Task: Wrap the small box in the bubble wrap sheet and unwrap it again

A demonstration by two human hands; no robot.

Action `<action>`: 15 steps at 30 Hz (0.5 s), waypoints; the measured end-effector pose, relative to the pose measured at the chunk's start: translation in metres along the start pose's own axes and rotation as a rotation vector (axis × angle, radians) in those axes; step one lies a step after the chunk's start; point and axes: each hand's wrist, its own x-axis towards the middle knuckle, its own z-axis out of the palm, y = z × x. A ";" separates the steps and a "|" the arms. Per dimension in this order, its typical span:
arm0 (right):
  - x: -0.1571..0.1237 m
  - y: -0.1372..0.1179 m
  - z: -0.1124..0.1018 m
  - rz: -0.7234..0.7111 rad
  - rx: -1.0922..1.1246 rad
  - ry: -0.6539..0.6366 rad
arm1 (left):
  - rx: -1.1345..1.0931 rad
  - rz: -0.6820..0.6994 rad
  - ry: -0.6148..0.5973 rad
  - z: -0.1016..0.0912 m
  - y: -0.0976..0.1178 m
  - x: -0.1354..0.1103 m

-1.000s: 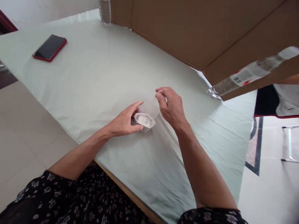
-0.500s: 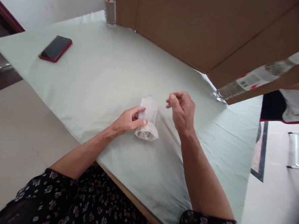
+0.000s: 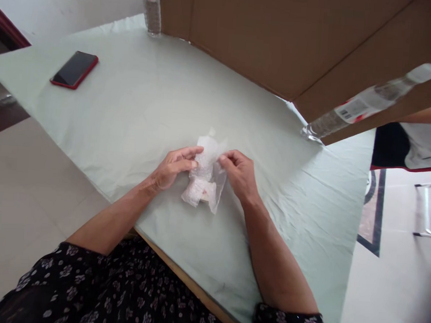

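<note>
A small bubble-wrap packet (image 3: 203, 180) with something pale inside it sits on the pale green tablecloth (image 3: 138, 108), near the table's front edge. My left hand (image 3: 171, 167) pinches the packet's upper left side with thumb and fingers. From the right, my right hand (image 3: 238, 175) grips the clear plastic flap of the same packet with its fingertips. Both hands meet over the packet's top. What is wrapped inside is too small to name.
A red-cased phone (image 3: 74, 69) lies at the far left of the table. A large cardboard sheet (image 3: 281, 39) stands along the back, with one water bottle (image 3: 151, 6) at its left end and another (image 3: 365, 102) at its right. Another person's arm (image 3: 422, 115) shows at the right.
My right hand, which was raised and apart from the packet, has come down and taken hold of its right flap. The packet has shifted slightly toward me and its wrap is more opened out.
</note>
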 end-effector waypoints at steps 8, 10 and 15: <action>0.001 0.015 -0.010 0.184 0.355 0.093 | 0.371 0.149 0.257 0.001 0.004 0.001; 0.000 0.014 -0.008 0.209 0.406 0.051 | 0.553 0.224 0.332 0.003 0.003 -0.001; -0.004 0.009 -0.004 0.228 0.376 -0.061 | 0.585 0.193 0.235 0.008 0.001 -0.005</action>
